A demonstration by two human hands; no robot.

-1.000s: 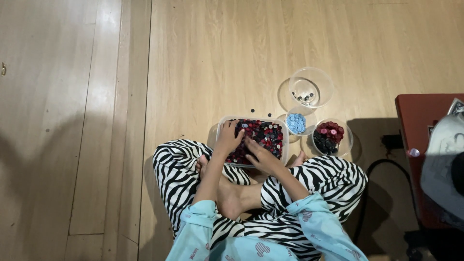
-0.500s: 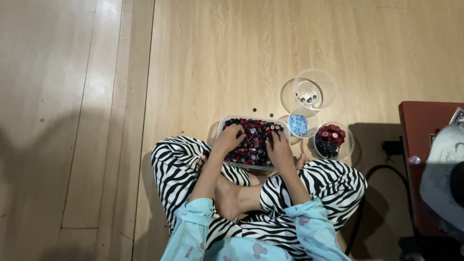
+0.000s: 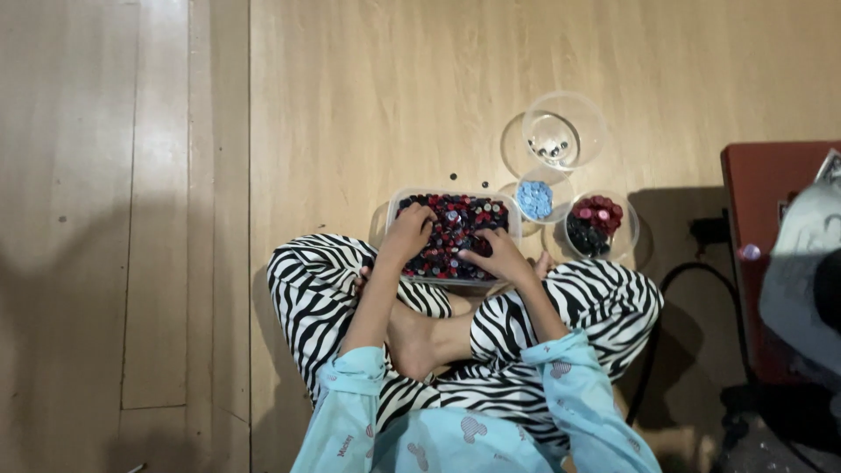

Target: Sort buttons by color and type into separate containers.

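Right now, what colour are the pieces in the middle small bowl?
Light blue pieces, head view.

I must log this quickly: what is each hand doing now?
Left hand: in the tray on the buttons; grip cannot be told.
Right hand: on the buttons too; grip cannot be told.

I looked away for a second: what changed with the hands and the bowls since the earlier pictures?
The right hand slid from the tray's right end toward its middle. The left hand stayed at the left end of the tray of buttons. The three bowls beside it kept their places. Whether either hand grips a button cannot be told.
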